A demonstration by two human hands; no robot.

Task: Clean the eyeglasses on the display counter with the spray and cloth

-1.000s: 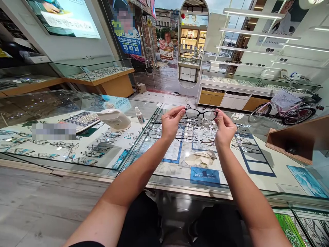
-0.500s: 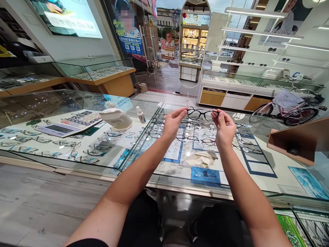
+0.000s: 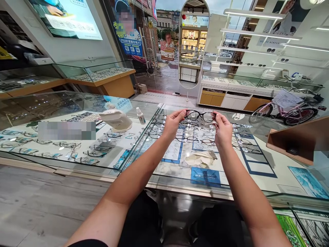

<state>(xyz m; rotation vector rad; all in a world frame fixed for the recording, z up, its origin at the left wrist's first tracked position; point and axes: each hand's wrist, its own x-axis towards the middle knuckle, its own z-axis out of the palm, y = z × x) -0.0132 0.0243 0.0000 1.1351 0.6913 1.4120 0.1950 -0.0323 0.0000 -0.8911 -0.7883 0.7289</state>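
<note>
A pair of dark-framed eyeglasses (image 3: 201, 116) is held up over the glass display counter (image 3: 164, 178), lenses facing along my line of sight. My left hand (image 3: 174, 124) pinches its left side between thumb and fingers. On the opposite side my right hand (image 3: 223, 127) grips the frame near the right lens. Beneath the hands, rows of other glasses (image 3: 187, 139) lie under the counter's glass. A crumpled pale cloth or paper (image 3: 202, 159) rests below the eyeglasses, nearer to me, with a blue card (image 3: 205, 176) just in front of it.
Left of my hands stand a white rounded device (image 3: 117, 120) and a small spray bottle (image 3: 140, 115). A wooden stand (image 3: 290, 147) occupies the right side. Beyond the counter are an oval mirror (image 3: 191, 44), a pink bicycle (image 3: 288, 106) and further display cases (image 3: 102, 73).
The eyeglasses have turned and dropped slightly, so both lenses now show more squarely. My right hand has shifted a little to the left and down; my left hand barely moved.
</note>
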